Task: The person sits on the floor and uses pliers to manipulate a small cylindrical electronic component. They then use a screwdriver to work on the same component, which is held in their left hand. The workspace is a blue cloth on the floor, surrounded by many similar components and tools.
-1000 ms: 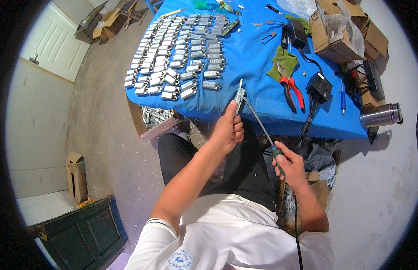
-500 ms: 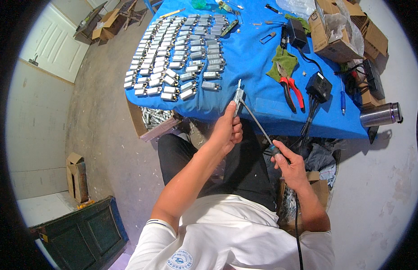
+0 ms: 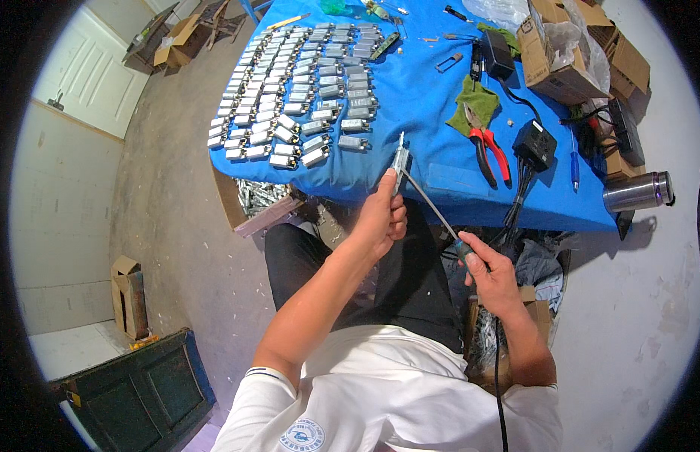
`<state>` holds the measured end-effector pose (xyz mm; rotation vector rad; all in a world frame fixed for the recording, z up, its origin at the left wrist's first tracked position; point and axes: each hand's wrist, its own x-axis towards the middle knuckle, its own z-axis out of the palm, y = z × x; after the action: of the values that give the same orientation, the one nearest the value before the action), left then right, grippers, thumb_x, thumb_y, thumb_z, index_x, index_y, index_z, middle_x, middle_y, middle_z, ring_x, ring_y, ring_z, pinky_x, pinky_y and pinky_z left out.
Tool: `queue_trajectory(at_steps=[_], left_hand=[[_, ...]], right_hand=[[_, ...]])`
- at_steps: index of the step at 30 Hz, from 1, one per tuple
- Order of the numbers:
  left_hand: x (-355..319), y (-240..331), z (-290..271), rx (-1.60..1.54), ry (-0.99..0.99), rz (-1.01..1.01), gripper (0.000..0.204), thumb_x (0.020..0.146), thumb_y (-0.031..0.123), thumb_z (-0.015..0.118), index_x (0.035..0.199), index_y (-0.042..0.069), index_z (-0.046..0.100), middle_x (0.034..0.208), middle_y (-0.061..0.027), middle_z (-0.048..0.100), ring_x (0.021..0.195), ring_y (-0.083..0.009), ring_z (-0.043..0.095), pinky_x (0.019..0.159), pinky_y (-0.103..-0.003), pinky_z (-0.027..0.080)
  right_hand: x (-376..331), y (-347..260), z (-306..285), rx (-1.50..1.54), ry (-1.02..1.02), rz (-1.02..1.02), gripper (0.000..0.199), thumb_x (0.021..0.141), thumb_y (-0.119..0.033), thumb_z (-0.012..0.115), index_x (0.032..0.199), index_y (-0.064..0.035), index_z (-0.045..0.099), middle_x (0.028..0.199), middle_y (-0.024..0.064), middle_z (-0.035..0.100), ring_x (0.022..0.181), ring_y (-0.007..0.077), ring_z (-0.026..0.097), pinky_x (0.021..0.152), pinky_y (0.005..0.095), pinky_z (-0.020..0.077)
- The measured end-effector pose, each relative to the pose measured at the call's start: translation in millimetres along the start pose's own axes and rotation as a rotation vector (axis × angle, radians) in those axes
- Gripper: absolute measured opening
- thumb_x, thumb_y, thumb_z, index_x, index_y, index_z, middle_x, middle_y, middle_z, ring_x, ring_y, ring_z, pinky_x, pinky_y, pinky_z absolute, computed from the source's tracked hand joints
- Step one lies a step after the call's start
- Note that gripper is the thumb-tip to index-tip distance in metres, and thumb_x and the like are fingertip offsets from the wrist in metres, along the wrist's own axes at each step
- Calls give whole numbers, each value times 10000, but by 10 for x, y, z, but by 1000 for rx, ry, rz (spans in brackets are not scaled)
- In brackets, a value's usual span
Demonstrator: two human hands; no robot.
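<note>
My left hand [image 3: 384, 220] is closed round a narrow silver metal part [image 3: 399, 162] at the table's front edge, thumb on top. A thin tip sticks out at its far end. In my right hand [image 3: 489, 273] is a screwdriver [image 3: 431, 205] with a long thin shaft and a blue-green and black handle. The shaft slants up and left, its tip meeting the side of the metal part. Exact contact is too small to make out. Left of my hands, many small silver metal casings [image 3: 289, 90] with brass-coloured ends lie in rows on the blue cloth [image 3: 429, 113].
Red-handled pliers [image 3: 488, 151] lie on a green cloth [image 3: 470, 102]. Further right are a black adapter [image 3: 534, 145], a blue pen [image 3: 574, 169] and a steel cup [image 3: 637, 191]. Metal pieces fill a box [image 3: 263, 211] below the table. A black cable [image 3: 499, 392] hangs by my right forearm.
My right hand has shifted slightly right, and its grip on the screwdriver handle has turned a little. My left hand and the metal part stay in place.
</note>
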<state>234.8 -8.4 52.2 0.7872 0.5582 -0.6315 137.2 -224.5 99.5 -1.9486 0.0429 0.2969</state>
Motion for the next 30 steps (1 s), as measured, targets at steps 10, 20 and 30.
queue_trajectory(at_steps=[10,20,30], left_hand=[[39,1,56,9,15,-18,542,913,636,485,665,176,341,531,48,295,424,-96,262,400,-234,208],[33,37,148,6,-25,-12,492,933,587,490,694,183,344,528,61,240,427,-87,224,411,-238,192],[49,13,108,21,48,4,517,911,605,520,686,174,344,537,46,291,418,-97,271,393,-235,211]], right_hand=[[31,35,83,47,26,61,391,922,-215,629,1280,-61,594,800,59,623,553,90,542,512,235,435],[59,164,117,911,-117,496,429,956,-243,575,1357,-102,520,759,46,581,487,86,494,372,196,357],[-26,168,175,125,36,136,448,954,-255,581,1358,-71,523,787,26,596,551,70,520,476,217,417]])
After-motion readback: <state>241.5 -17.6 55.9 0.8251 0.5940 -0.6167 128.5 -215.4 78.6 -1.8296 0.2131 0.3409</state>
